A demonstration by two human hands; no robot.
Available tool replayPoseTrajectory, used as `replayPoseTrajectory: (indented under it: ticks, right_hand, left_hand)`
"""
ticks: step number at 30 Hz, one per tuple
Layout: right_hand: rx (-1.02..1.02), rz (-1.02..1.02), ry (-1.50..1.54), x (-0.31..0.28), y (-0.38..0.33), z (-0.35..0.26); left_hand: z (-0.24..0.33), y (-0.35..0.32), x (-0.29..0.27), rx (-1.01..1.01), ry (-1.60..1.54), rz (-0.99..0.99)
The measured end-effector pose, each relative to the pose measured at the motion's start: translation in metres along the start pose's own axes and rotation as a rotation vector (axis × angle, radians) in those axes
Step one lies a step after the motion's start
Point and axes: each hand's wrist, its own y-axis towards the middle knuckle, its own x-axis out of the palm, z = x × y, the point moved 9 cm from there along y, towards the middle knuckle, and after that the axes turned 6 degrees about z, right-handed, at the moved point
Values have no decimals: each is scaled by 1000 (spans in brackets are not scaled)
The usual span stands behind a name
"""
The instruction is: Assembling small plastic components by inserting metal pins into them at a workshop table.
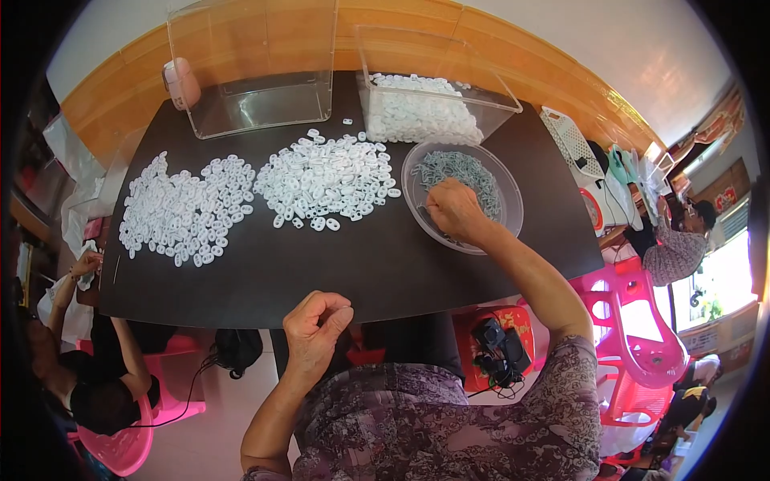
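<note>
My right hand reaches into a clear round plastic bowl that holds many small grey metal pins. Its fingers are bent together, and what they grip, if anything, is hidden. Close to the table's front edge is my left hand, its fingers curled with the thumb against them; I cannot make out anything in it. Two heaps of small white oval plastic pieces with holes lie on the dark table: a middle heap left of the bowl, and a left heap spread flatter.
Behind the bowl a clear bin is part filled with white pieces. Another clear bin stands at the back left beside a pink case. Other people sit on both sides. A pink chair is at the right.
</note>
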Motion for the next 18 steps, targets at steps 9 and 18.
replayPoseTrajectory:
  ticks: [9, 18]
  right_hand:
    - [134, 23, 133, -21, -3, 2]
    - [227, 6, 350, -19, -5, 8]
  left_hand:
    - [-13, 0, -2, -169, -196, 44]
    - [-9, -2, -1, -149, -274, 47]
